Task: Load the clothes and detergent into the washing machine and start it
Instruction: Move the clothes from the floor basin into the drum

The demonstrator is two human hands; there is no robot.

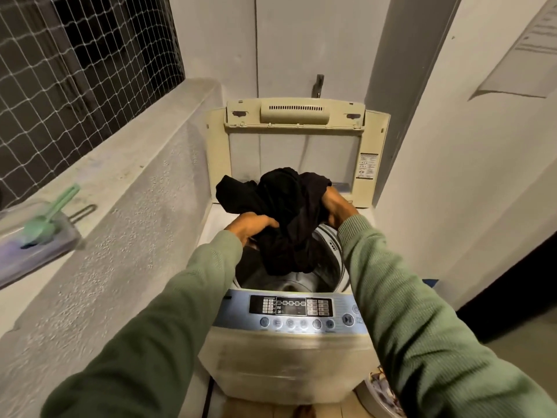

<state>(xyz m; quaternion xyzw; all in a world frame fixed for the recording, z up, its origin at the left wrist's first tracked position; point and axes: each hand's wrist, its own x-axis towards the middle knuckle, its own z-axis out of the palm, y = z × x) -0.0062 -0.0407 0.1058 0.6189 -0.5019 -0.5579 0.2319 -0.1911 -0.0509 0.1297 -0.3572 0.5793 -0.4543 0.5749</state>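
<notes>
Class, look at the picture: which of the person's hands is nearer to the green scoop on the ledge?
Left. The left hand grips the black clothes on the side facing the green scoop; the right hand grips them on the far side.

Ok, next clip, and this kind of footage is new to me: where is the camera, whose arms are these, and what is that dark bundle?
No robot here. One wide-angle camera sits on a person's head and looks down, so the green sleeves are that person's own arms. The left hand and right hand both grip a bundle of black clothes over the open drum of a top-loading washing machine, whose lid stands raised. On the concrete ledge at left lies a clear plastic box with a green scoop on it; its contents cannot be told.
</notes>
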